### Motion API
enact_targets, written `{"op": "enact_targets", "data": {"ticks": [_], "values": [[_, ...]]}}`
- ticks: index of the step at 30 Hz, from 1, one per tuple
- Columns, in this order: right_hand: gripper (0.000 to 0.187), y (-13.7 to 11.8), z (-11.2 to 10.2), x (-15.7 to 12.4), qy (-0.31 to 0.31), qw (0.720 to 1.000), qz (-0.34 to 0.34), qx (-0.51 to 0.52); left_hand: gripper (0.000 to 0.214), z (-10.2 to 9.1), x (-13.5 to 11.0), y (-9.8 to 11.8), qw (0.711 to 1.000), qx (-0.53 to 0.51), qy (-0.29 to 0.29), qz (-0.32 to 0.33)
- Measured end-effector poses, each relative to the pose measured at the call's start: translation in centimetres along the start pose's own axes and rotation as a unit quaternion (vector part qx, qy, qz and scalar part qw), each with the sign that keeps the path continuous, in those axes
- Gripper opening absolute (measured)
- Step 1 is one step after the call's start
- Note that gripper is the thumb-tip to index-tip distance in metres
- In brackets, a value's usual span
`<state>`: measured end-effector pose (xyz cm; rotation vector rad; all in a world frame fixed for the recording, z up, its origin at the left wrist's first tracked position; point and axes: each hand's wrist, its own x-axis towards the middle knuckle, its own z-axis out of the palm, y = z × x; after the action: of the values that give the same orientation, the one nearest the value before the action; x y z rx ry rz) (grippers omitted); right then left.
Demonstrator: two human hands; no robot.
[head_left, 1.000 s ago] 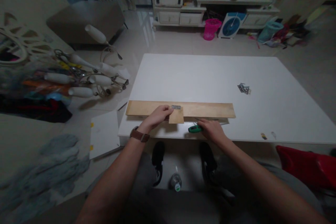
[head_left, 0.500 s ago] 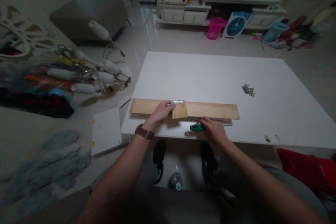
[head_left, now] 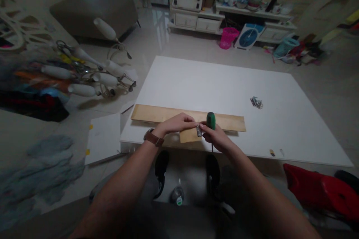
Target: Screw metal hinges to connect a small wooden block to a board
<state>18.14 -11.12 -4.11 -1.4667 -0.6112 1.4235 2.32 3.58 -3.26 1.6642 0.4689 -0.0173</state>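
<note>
Our left hand grips a wood block at its four o'clock, long side nine-to-three; our right hand, close beside the left, clasps a green-handled screwdriver, shaft toward six. Between them, a metal plate runs twelve-to-six. Beyond, at twelve, lies a long board.

Single head-worn view — faces forward and down; hands near, white tabletop spreading beyond, cabinet farther off.
</note>
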Motion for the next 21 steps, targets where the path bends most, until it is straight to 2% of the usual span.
{"op": "enact_targets", "data": {"ticks": [2,5,8,12,16,21], "values": [[0.058,-0.2,0.2,0.2,0.016,1.000,0.001,0.017,0.040,-0.3,0.4,0.0,1.000,-0.001,0.016,-0.005],[0.057,-0.2,0.3,0.8,0.081,0.996,0.002,0.032,0.029,-0.7,0.6,-0.3,0.994,-0.054,0.089,-0.034],[0.056,-0.1,0.3,1.3,0.127,0.991,0.001,0.046,0.044,-0.8,0.8,-0.8,0.973,-0.171,0.141,-0.060],[0.054,0.4,0.2,1.4,0.149,0.988,-0.010,0.042,0.055,-0.6,1.1,-1.6,0.945,-0.278,0.157,-0.069],[0.053,0.4,0.0,0.5,0.158,0.987,-0.017,0.028,0.043,-0.3,1.2,-2.0,0.943,-0.294,0.145,-0.059],[0.057,0.6,-0.3,-1.3,0.131,0.991,-0.026,0.021,0.031,0.7,1.2,-2.3,0.945,-0.288,0.150,-0.027]]}}
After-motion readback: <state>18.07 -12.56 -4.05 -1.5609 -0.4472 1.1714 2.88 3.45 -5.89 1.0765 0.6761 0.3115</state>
